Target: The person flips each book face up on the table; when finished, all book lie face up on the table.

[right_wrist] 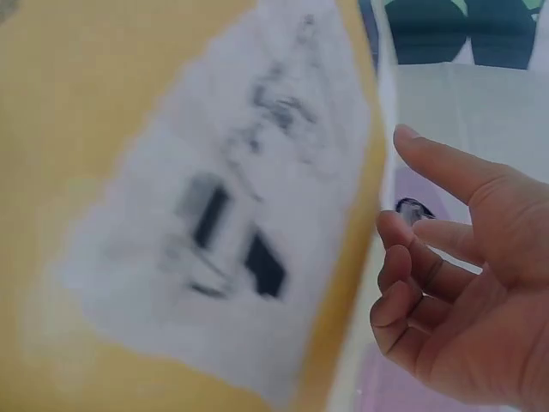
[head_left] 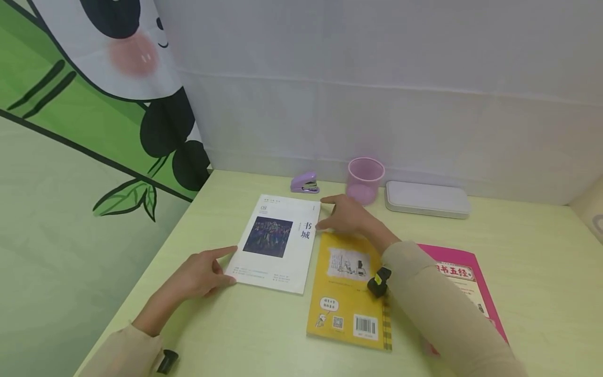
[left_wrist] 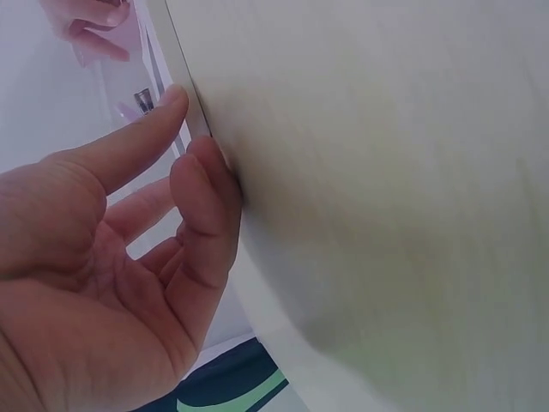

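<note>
A white magazine [head_left: 273,272] with a dark picture on its cover lies flat on the table between the two hands. My left hand [head_left: 201,273] is at its left edge, with index fingertip and thumb touching near the lower left corner. In the left wrist view, the left hand's thumb [left_wrist: 141,142] is extended towards the edge and the other fingers bend loosely. At the upper right edge, my right hand [head_left: 347,213] has its fingertips against the magazine. The right wrist view shows that hand's thumb [right_wrist: 446,163] apart from the loosely bent fingers.
A yellow book [head_left: 348,314] lies just right of the magazine, under the right forearm. Farther right, a pink book [head_left: 466,256] is partly covered by the sleeve. Along the back stand a purple stapler [head_left: 304,183], a pink cup [head_left: 365,180] and a pale flat case [head_left: 427,199].
</note>
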`<state>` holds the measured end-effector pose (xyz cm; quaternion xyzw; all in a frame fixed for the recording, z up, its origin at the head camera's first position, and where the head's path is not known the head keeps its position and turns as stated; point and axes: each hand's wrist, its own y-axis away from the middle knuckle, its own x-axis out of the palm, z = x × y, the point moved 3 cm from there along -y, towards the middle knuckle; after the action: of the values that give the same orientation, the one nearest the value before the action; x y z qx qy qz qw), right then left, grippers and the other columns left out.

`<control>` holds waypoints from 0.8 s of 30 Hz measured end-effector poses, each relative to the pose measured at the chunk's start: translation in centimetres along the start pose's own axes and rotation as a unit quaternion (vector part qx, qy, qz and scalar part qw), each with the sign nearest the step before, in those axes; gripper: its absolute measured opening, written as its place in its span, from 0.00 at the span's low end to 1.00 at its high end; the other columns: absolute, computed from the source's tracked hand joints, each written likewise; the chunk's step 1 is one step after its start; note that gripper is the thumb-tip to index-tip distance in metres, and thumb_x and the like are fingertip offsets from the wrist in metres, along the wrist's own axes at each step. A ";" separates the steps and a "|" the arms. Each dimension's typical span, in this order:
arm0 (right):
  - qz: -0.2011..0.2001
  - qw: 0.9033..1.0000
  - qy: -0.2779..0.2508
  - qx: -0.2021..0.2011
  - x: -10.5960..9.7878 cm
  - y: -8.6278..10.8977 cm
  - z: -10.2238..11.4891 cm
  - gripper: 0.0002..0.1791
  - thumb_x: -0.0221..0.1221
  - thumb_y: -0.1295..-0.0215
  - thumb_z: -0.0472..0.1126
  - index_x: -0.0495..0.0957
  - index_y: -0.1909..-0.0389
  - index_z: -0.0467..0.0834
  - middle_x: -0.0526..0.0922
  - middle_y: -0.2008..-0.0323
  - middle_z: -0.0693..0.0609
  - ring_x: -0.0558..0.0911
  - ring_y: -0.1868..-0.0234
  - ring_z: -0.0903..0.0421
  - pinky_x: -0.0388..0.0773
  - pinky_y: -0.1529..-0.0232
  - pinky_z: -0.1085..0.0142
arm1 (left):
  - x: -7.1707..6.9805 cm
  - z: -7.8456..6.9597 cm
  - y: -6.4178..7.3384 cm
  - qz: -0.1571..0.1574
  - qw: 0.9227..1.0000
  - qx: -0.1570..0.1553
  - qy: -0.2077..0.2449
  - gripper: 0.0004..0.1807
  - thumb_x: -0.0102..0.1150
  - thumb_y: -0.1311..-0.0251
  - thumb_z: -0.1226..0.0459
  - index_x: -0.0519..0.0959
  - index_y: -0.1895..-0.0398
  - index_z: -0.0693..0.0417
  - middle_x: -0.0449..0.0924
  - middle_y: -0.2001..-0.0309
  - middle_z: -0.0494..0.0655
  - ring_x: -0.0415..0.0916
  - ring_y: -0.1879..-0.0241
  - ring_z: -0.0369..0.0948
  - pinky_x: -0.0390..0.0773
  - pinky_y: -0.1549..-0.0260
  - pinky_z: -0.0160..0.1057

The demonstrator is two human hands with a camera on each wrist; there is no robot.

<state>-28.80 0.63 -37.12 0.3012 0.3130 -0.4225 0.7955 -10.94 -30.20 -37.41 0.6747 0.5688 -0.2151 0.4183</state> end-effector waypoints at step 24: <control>-0.060 0.996 -0.021 -0.058 -11.5 8.3 -2.6 0.31 0.71 0.33 0.43 0.78 0.31 0.40 0.83 0.65 0.44 0.77 0.68 0.50 0.76 0.69 0.65 | 0.2 -6.5 2.1 0.030 0.998 0.061 -0.007 0.43 0.76 0.39 0.58 0.69 0.20 0.45 0.80 0.64 0.44 0.75 0.75 0.40 0.75 0.74 0.39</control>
<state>-27.44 11.90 -28.31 0.2268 0.3379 -0.4570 0.7909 -10.10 -24.83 -33.27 0.7140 0.5315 -0.2417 0.3864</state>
